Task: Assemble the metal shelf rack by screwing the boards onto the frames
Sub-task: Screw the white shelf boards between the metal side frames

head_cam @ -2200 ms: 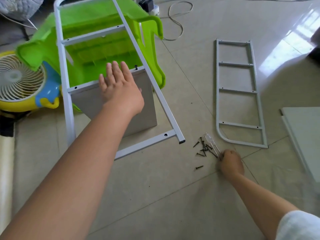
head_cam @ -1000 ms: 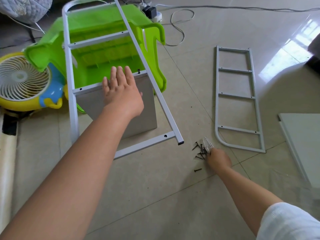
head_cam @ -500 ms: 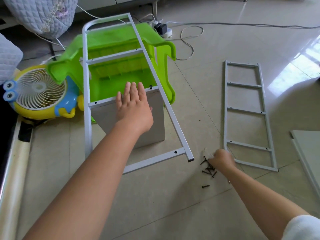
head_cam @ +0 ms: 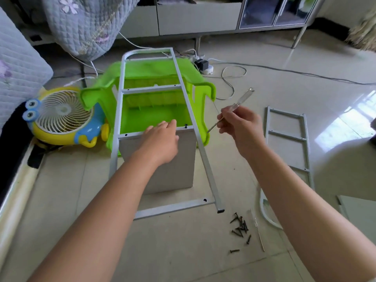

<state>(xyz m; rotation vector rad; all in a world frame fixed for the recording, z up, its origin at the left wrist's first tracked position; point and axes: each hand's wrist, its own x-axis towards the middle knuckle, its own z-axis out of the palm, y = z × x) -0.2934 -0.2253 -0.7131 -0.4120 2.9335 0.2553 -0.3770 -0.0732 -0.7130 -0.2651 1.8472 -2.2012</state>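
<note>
A white metal ladder frame (head_cam: 205, 167) leans over a green plastic stool (head_cam: 154, 112). A grey board (head_cam: 179, 165) stands on edge under one rung, with a dark screw (head_cam: 186, 125) at the rung's right end. My left hand (head_cam: 160, 141) rests flat with straight fingers on that rung and the board's top edge. My right hand (head_cam: 241, 127) grips a clear-handled screwdriver (head_cam: 242, 99), held in the air right of the frame, its tip near the frame's right rail. Several dark screws (head_cam: 240, 227) lie on the floor.
A second ladder frame (head_cam: 288, 137) lies flat on the tiles at right, with another grey board (head_cam: 358, 210) at the right edge. A yellow and blue fan (head_cam: 61, 117) sits left of the stool. Cables and a power strip (head_cam: 203, 65) lie behind it.
My right hand has picked the screwdriver up from the screw pile and lifted it toward the frame. My left hand stays on the rung. The view has tilted up.
</note>
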